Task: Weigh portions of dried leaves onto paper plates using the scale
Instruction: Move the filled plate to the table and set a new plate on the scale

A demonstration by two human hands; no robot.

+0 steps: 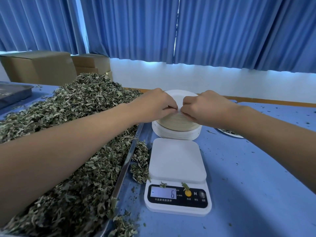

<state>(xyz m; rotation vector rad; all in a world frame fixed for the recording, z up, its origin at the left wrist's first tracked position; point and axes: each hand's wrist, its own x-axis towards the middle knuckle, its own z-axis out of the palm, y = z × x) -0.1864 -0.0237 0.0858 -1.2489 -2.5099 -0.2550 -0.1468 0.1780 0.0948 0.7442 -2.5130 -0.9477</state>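
Both hands work at the near rim of the stack of paper plates (177, 131), which stands on the counter (256, 168) just behind the scale (177, 161). The left hand (153, 104) and right hand (205, 108) meet almost knuckle to knuckle, each grip closed in a pinch on the edge of the top plate (181, 94). Whether they hold one plate or several stuck together is hard to tell, since the fingertips hide the seam.

The step in hand appears to be peeling off a single plate. It would go best with one hand pinning the stack while the other slides the rim sideways and lifts, so the nested plates beneath do not ride up.

The scale's platform is bare and its display (163, 193) reads minus six, so it likely needs zeroing once a plate sits on it.

The dried leaves (68, 108) lie heaped in a metal tray (126, 161) at the left, its rim close beside scale and stack, with leaves spilling over. The left forearm crosses above that heap, and a low elbow would drag leaves off. Open room lies to the right, short of a filled plate (229, 133) near the right forearm.
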